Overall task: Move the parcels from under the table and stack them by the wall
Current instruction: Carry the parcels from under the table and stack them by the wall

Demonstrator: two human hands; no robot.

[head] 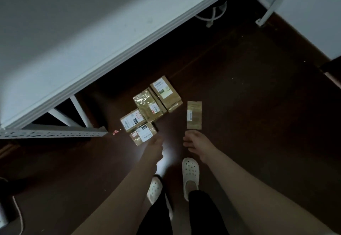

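Small brown taped cardboard parcel with white label [144,133] lies on the dark wooden floor [249,105], straight ahead of the left hand [155,145], the nearer one. The hand touches its near corner, but I cannot tell if it is gripping. Three other brown labelled boxes [149,105] sit just beyond, by the edge of the white surface [92,50]. The right hand [196,142] pinches the near end of a narrow flat brown parcel [194,115], long axis pointing away.

We find four parcels [150,105] in a touching row on the floor [239,105], the table [73,41] at their ten o'clock, a fifth parcel [194,115] apart at three o'clock. Our left hand [155,147] meets the row, our right hand [195,142] the fifth, at six o'clock.
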